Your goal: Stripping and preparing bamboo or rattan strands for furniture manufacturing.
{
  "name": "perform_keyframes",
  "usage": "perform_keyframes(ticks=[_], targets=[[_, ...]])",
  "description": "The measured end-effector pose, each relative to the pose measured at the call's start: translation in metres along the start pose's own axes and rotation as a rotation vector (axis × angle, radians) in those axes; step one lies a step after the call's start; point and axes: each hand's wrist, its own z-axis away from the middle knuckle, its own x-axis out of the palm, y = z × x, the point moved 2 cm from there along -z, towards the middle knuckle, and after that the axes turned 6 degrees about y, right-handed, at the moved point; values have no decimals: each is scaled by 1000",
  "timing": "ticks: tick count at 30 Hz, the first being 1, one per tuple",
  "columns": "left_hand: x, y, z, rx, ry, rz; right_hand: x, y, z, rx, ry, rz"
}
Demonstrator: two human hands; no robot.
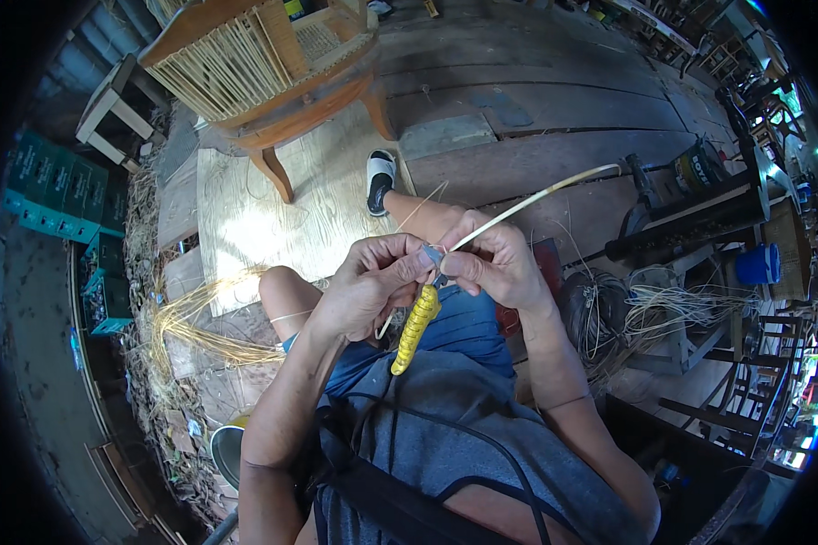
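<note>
My left hand (368, 282) and my right hand (495, 265) meet above my lap, both closed in a pinch. A long pale cane strip (536, 202) slants up to the right out of my right fingertips. At the pinch sits a small grey piece (433, 255), mostly covered by my thumbs. From the same spot a tool with a yellow, ridged handle (415, 329) hangs down toward my lap. Fingers hide its upper end and which hand bears it. A thin strand (423, 209) rises beside my left fingers.
A wooden chair with woven cane (245, 73) stands ahead left beside a plywood sheet (314, 218). Loose cane bundles lie left (200, 318) and right (673, 304). Green crates (64, 186) line the left; a blue bucket (757, 264) is far right. A black cord (482, 436) crosses my body.
</note>
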Motion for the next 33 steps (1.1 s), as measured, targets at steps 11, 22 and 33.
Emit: perform_keyframes(ticks=[11, 22, 33], targets=[[6, 2, 7, 177, 155, -236, 7, 1, -1, 81, 20, -16], [-10, -3, 17, 146, 139, -242, -29, -15, -7, -77, 97, 6], [0, 9, 12, 74, 65, -226, 7, -8, -7, 9, -82, -16]])
